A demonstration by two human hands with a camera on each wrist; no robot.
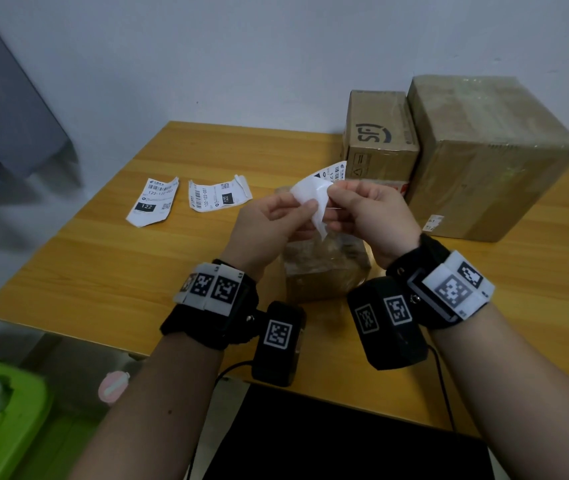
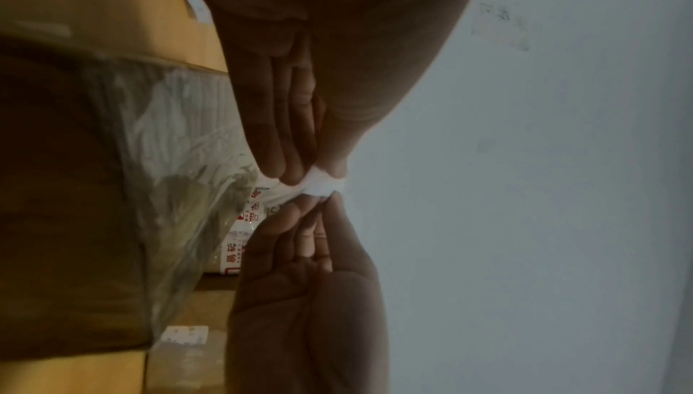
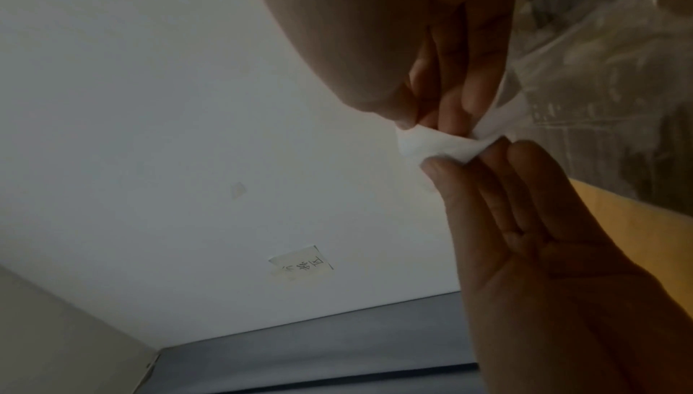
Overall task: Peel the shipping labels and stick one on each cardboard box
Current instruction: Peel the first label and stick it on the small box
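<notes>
The shipping label (image 1: 312, 199) is held in the air just above the small plastic-wrapped box (image 1: 324, 268), pinched from both sides: the left hand (image 1: 269, 223) has its grip narrowed on the white underside, thumb against fingertips, and the right hand (image 1: 369, 216) has its grip narrowed on the other edge, with the printed end sticking up past it towards the two larger boxes. The step in hand looks like parting the sticker from its backing. To do it well, I would keep both pinches close to the corner where the layers split, pull the backing away at a low angle, not straight apart, and touch the adhesive face as little as possible so it does not curl back onto itself or onto a finger. The wrapped box sits right below the label, so it is the natural target once the backing is off. Left of the held label, two more labels (image 1: 186, 200) lie flat on the surface (image 1: 103, 258); behind and right of it stand the branded box (image 1: 380, 133) and the large box (image 1: 490, 157).
</notes>
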